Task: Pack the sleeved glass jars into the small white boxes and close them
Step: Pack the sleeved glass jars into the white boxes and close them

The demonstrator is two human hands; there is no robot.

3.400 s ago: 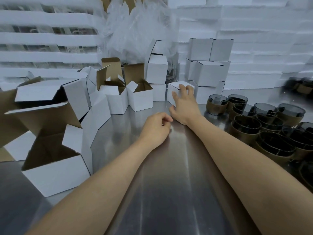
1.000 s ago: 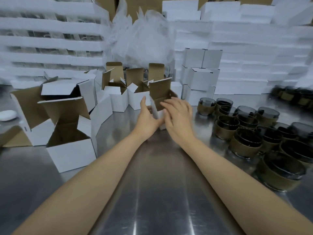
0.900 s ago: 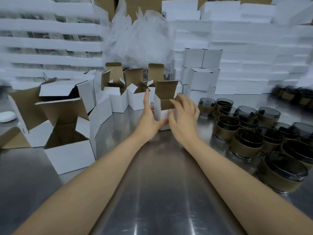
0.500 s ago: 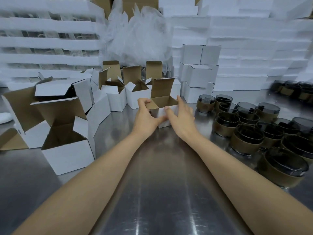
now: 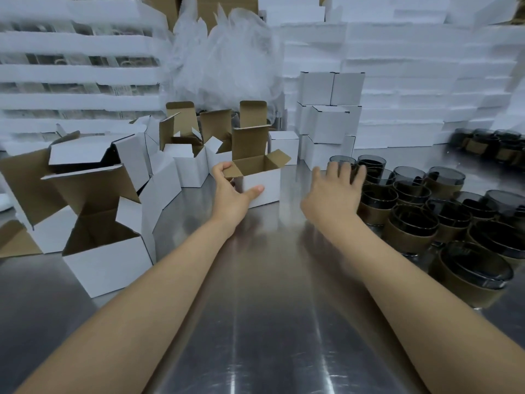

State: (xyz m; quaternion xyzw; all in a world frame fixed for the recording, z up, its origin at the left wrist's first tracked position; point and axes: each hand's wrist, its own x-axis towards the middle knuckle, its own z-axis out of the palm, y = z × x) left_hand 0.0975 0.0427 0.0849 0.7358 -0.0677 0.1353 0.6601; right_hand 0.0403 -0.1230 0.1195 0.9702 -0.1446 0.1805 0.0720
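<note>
Holds with the left grip [image 5: 231,194] the small open-topped white cardboard box [image 5: 262,184], standing at 12 o'clock on the shiny steel counter [image 5: 270,308] (thumb on front wall, fingers curled over left flap). Hovers with the right grip [image 5: 335,191], fingers spread and holding nothing, over the brown-sleeved dark glass jars [image 5: 412,223] at 2 o'clock.

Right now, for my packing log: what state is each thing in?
Middle box: open, upright, no jar visible inside.
Jars: upright, sleeved, unpacked.
Left hand: grips the middle box.
Right hand: open, fingers spread, by the jars.
Stacked boxes: closed.
Left boxes: open.
</note>
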